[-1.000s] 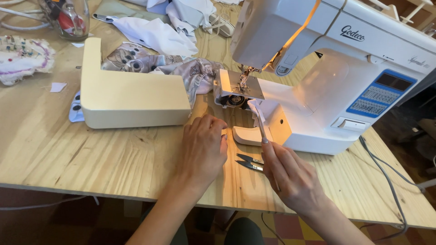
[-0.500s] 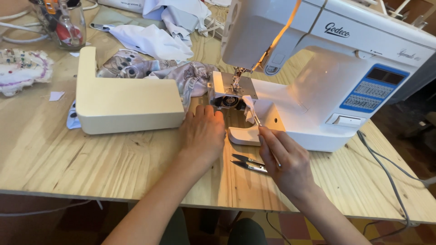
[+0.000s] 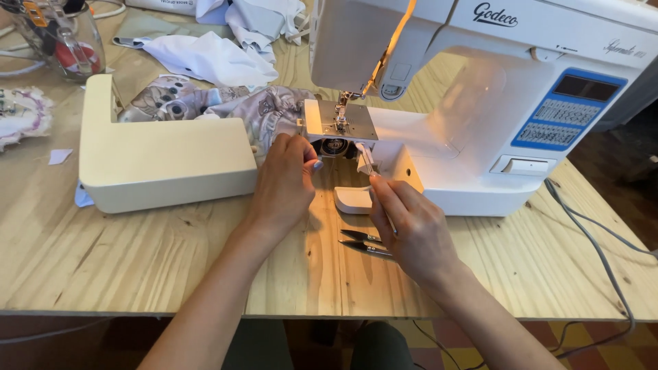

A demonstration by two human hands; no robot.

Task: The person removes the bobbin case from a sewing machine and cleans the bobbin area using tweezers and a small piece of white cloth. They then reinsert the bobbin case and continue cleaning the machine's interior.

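A white sewing machine [image 3: 480, 103] stands on the wooden table [image 3: 137, 253], its bobbin housing [image 3: 334, 146] open at the front. My left hand [image 3: 286, 179] reaches to the left side of that opening, fingertips touching it. My right hand [image 3: 411, 229] holds thin metal tweezers [image 3: 367, 164] that pinch a small white scrap just right of the opening. A small cream cover piece [image 3: 351, 200] lies on the table between my hands. Black thread snips [image 3: 363, 243] lie under my right hand.
A cream L-shaped extension box [image 3: 161, 164] sits left of the machine, with printed grey fabric [image 3: 233, 106] bunched behind it. White cloth [image 3: 212, 58] and a glass jar [image 3: 58, 38] lie farther back. A pincushion [image 3: 17, 113] is at far left. Grey cables [image 3: 596, 247] trail off right.
Both hands have moved forward to the bobbin opening. The left hand rose from the table to the housing, and the tweezers' tip came closer to it. The camera leaned in.
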